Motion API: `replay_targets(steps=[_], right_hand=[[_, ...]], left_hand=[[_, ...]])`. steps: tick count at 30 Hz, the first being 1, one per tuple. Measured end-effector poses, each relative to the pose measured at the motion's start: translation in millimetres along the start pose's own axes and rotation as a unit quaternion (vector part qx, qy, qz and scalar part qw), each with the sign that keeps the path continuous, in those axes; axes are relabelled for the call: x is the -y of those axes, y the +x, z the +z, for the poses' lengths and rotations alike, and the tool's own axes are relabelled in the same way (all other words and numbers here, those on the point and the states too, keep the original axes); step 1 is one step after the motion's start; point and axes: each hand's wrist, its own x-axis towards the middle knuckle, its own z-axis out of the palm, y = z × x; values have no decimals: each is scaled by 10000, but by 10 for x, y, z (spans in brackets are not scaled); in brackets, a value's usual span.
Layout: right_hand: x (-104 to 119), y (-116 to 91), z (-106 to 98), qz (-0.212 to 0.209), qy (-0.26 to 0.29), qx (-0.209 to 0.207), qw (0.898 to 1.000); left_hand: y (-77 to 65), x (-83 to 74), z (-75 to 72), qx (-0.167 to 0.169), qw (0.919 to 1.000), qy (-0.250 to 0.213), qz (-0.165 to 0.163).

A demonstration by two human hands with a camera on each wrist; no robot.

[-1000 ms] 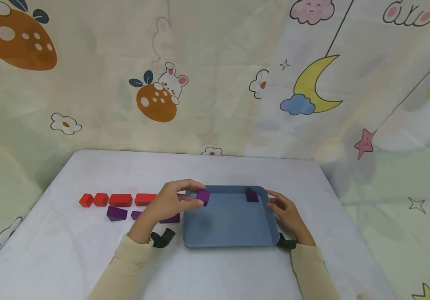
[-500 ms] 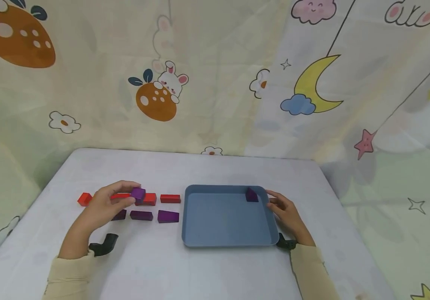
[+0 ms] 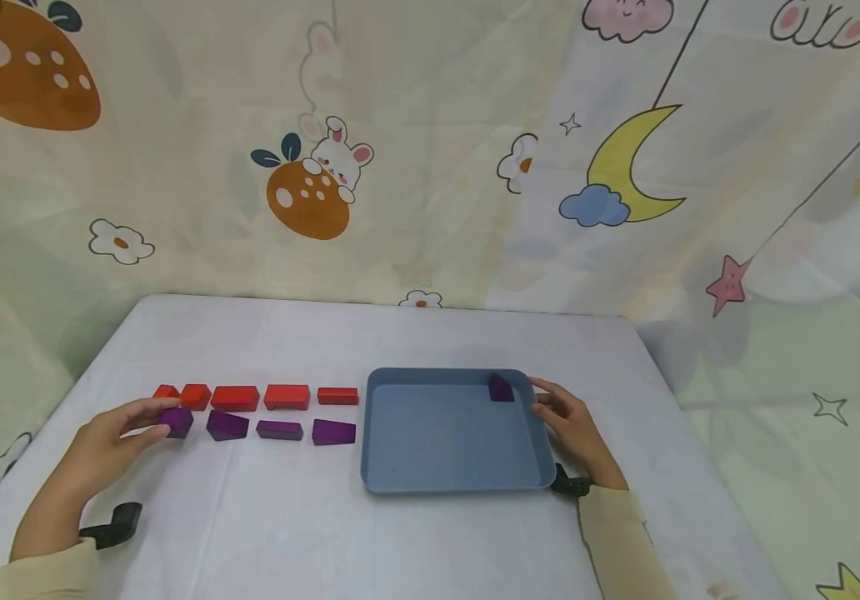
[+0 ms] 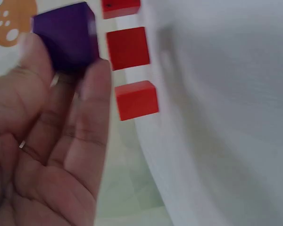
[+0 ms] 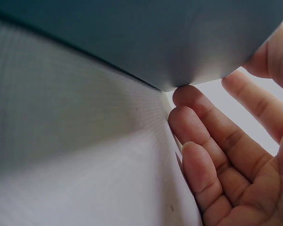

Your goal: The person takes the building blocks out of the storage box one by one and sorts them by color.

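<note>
My left hand (image 3: 111, 442) is at the left end of a row of purple blocks. Between its thumb and fingers it pinches a purple cube-like block (image 3: 178, 422), which the left wrist view shows close up as a purple block (image 4: 68, 37). To the right of it lie a purple wedge-like block (image 3: 227, 426) and more purple pieces (image 3: 280, 430). The right hand (image 3: 576, 425) touches the outer right side of a blue tray (image 3: 460, 490), its fingers (image 5: 245, 146) loosely extended against the wall. Inside the tray's far right corner sits a dark purple block (image 3: 501, 388).
Just behind the purple pieces runs a row of red blocks (image 3: 287, 397), reaching nearly to the tray's left side. Everything stands on a white-covered table (image 3: 310, 533). A printed cloth (image 3: 430, 167) hangs behind the table.
The left hand has carried the purple cube-like block from above the tray's left edge leftward and down to the left end of the purple row. The right hand stays at the tray.
</note>
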Motion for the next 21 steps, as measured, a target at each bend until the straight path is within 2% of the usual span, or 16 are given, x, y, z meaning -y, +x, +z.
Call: replay_targets(steps=[2,4,14,18,21], right_hand=[[-4,-8,-2,-4,12,2,10000],[-2,-15,-2,-4,32,5,10000],[-37,16,-7,-165,135,-12,9998],[-39,12,-14,-199,89,-6,9998],[-42,4,-24,-228,34,-10,9997]], left_hand=[[32,46,3,237,9994,28,-230],[61,77,25,320,9989,55,-330],[81,94,120,344,9982,21,-491],[46,-1,85,219,9979,355,-503],[0,-176,73,-196,9967,717,-337]])
